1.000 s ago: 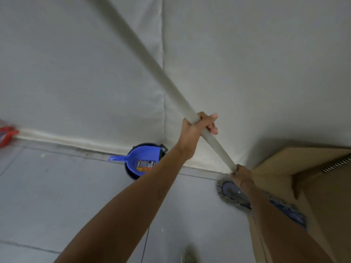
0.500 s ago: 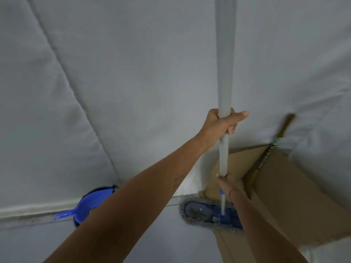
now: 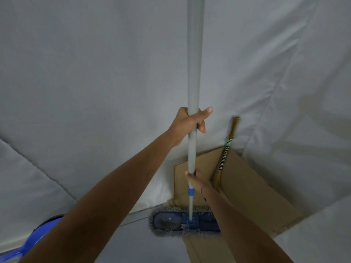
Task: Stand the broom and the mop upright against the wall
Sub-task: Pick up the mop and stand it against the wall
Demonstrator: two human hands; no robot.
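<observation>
The mop's long grey handle stands nearly upright in front of the white padded wall. Its flat blue head with a grey fringe rests on the floor at the wall's foot. My left hand grips the handle at mid height. My right hand holds the handle lower down, just above its blue collar. The broom's brown stick with a black-and-white striped band leans against the wall to the right; its head is hidden behind my right arm and the cardboard.
A flattened cardboard sheet leans in the corner behind the mop and broom. A blue dustpan lies on the floor at the lower left, partly behind my left arm. Grey floor runs along the bottom.
The mop handle has swung from a leftward slant to nearly vertical. The mop head has settled flat near the wall. Both hands have kept their grip, and the broom has come into sight.
</observation>
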